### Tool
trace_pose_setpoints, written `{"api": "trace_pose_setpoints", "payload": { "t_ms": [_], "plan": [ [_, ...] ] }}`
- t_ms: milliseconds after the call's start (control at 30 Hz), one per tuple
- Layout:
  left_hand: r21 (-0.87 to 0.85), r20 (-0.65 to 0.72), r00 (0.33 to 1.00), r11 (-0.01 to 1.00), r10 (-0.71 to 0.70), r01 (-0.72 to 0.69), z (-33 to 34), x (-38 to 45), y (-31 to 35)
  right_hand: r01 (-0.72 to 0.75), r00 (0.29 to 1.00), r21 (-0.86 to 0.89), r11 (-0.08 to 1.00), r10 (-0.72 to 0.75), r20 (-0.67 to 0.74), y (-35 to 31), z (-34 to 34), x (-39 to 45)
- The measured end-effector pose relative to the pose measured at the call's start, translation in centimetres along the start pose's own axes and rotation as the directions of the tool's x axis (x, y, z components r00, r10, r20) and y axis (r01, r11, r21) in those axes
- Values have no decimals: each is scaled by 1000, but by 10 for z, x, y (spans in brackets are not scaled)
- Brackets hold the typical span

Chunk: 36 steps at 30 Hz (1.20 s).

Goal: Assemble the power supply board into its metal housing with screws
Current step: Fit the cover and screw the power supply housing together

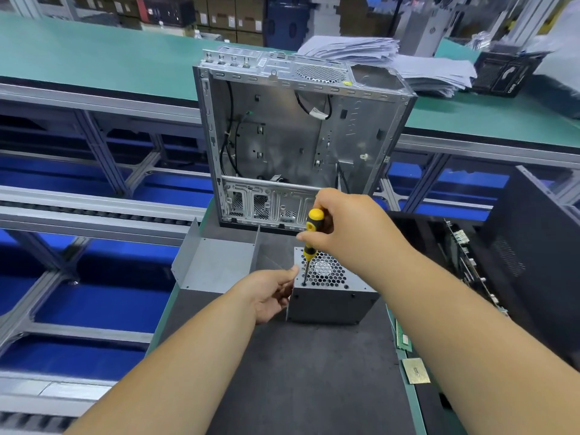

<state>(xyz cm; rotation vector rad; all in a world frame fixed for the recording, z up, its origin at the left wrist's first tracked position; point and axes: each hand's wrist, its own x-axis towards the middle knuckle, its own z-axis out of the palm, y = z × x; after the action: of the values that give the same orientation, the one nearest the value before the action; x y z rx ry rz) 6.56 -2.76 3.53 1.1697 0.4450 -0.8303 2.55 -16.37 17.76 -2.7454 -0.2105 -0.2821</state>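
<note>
Both bare forearms reached out over the dark mat [314,372] covering the desk, and between them stood the metal housing [329,296], a small grey box with a honeycomb fan grille on its top face. The left hand [270,296] was clasped against the housing's left wall, thumb up near the top edge, steadying it. The right hand [342,227] was closed round a yellow-and-black screwdriver [310,237], held nearly upright, its tip set into a screw hole at the near-left corner of the grille face. I could not see the screw itself, nor the board inside.

To my eye the housing was stiff sheet steel, fairly heavy for its size, with smooth sides that might slide on the mat under a twisting push; bracing it by a side wall, clear of the grille, looked the sensible hold.

Just beyond it lay a loose bent grey metal panel [216,262]. Behind that an open computer case [298,136] stood upright, cables hanging inside. A black chassis [518,262] sat to the right, with a green circuit strip [403,339] and a small chip [416,370] at the mat's right edge. Farther off ran green benches, a pile of papers [392,61], aluminium framing and stacked cartons.
</note>
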Motion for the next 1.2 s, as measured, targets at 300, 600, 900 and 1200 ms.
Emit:
{"api": "trace_pose_setpoints", "payload": {
  "t_ms": [300, 600, 900, 1200],
  "plan": [
    [181, -15, 998, 982, 61, -57, 3, -6, 4, -48, 987, 37, 998, 53, -154, -6, 31, -13],
    [611, -50, 976, 780, 210, -137, 11, 1, 17, -244, 959, 674, 698, 69, 275, 14, 9, -14],
    [975, -102, 941, 220, 323, 31, 15, 28, 27, -136, 968, 562, 816, -11, 249, 24, -6, -13],
    [921, -262, 948, 339, 183, 190, 24, 42, 26, -65, 974, 574, 817, -72, 213, 28, 3, -13]
  ]
}}
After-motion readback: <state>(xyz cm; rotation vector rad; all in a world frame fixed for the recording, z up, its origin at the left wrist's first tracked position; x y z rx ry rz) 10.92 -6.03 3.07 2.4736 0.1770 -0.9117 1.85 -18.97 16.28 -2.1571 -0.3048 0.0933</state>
